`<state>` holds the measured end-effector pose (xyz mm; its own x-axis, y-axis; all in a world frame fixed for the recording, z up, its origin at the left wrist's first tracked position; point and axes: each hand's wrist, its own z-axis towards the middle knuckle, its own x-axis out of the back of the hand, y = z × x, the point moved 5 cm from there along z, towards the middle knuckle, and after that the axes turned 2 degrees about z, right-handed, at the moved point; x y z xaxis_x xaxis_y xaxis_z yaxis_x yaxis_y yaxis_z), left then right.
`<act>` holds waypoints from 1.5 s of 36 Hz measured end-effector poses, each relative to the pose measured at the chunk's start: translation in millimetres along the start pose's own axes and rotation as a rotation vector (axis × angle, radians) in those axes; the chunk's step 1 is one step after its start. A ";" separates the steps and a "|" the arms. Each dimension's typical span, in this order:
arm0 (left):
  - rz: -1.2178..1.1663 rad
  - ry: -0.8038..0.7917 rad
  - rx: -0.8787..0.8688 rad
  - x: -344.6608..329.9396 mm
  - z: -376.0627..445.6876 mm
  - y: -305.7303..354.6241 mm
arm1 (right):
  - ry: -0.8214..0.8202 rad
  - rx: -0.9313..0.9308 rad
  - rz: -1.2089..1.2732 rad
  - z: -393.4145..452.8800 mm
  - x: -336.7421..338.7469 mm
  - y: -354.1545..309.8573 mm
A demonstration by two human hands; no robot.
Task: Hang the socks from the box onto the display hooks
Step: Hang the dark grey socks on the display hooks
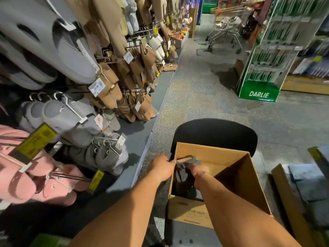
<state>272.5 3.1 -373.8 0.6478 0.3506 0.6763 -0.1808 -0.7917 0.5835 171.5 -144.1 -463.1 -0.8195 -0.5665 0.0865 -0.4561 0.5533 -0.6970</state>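
- Two things matter most here: the display wall (74, 72) on the left, packed with hanging grey, tan and pink stock on hooks, and the open cardboard box (229, 177) sitting on a black chair (216, 132).
- Step in hand looks like pulling a pair out of the box, nothing hung yet.
- Dark grey socks (183, 177) sit at the box's left wall, long axis running roughly from the card header at the top down into the box.
- Left hand (162, 167) pinches the header end; right hand (198, 171) is curled round the sock bundle.
- Next move, I'd guess: lift clear, swing left, find a free hook and line up the hanger.
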 end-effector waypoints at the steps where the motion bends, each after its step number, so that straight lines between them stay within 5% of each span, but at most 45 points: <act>1: -0.021 -0.002 0.012 -1.0 -2.1 -0.9 | -0.003 0.019 0.018 0.7 3.9 -1.3; 6: -0.397 -0.038 0.164 -1.7 -18.2 -0.4 | -0.013 0.059 0.070 -55.7 20.3 -31.1; 12: -0.856 -0.430 0.251 21.7 -80.6 54.1 | -0.133 0.173 0.192 -164.5 26.7 -80.7; 15: -1.005 -0.455 0.193 47.0 -105.8 74.1 | -0.212 0.223 0.179 -206.3 31.0 -94.9; 32: -0.919 -0.351 -0.166 164.1 -203.4 157.9 | -0.731 0.360 0.041 -342.4 60.3 -200.0; 40: -1.104 -0.077 -0.233 180.0 -221.9 167.2 | -0.694 0.576 -0.500 -370.7 57.6 -261.4; 47: -1.287 0.135 -0.194 205.3 -270.6 129.3 | -0.732 0.809 -0.523 -412.0 -14.4 -250.3; 54: -1.392 0.672 -0.265 249.2 -370.1 37.9 | -0.986 0.966 -0.383 -503.8 -108.2 -170.7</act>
<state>153.3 245.6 -16.8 -0.0127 0.9103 -0.4137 0.0892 0.4131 0.9063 163.2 130.4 5.1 0.0511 -0.9896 0.1346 0.1488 -0.1257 -0.9808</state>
